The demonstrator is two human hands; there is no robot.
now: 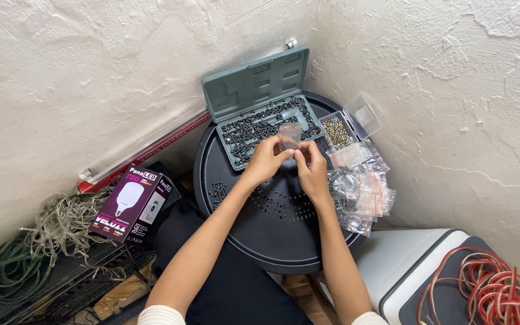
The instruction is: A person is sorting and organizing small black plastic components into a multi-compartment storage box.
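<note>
My left hand and my right hand meet over a round black table, both pinching a small clear plastic bag held upright between them. Just behind the bag lies an open grey-green plastic case whose tray is filled with several dark screws. A small heap of loose dark screws lies on the table left of my left wrist.
A clear box of brass-coloured washers and several clear zip bags sit at the table's right. A purple bulb box and tangled cords lie at left; red cable rests on a white appliance. Walls close in behind.
</note>
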